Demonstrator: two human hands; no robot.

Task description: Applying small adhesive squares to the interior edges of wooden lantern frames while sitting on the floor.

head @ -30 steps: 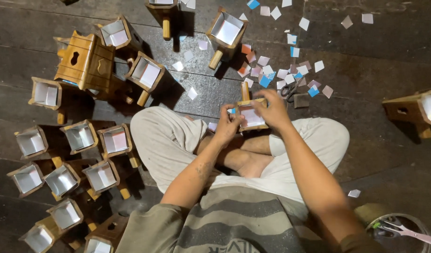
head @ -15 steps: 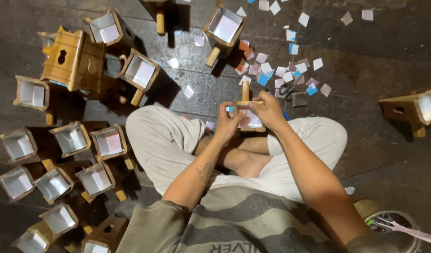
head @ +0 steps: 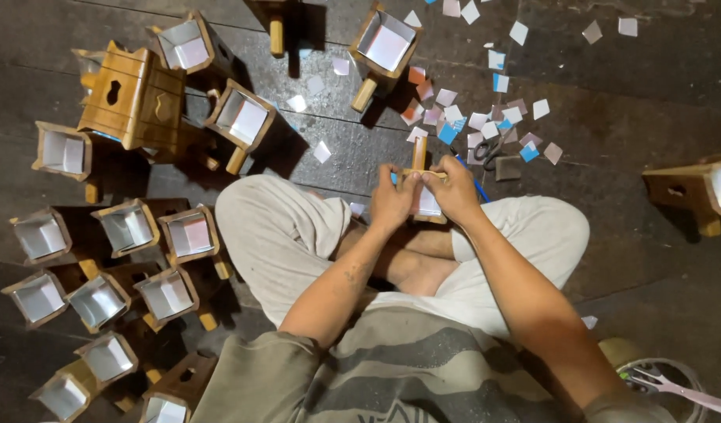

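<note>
Hands (head: 425,196) gripping wooden box (head: 423,200), paper squares (head: 486,117) beyond

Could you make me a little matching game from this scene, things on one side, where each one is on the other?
Things:
1. small wooden box with handle
2. scissors
3. wooden stool
4. pink-handled tool

Places:
A. upper left, among paper-lined boxes
B. lower right corner, in a round container
C. between the left hand and right hand, above the crossed legs
D. on the floor among scattered paper squares, just beyond the hands

Pairs: 1-C, 2-D, 3-A, 4-B
</note>
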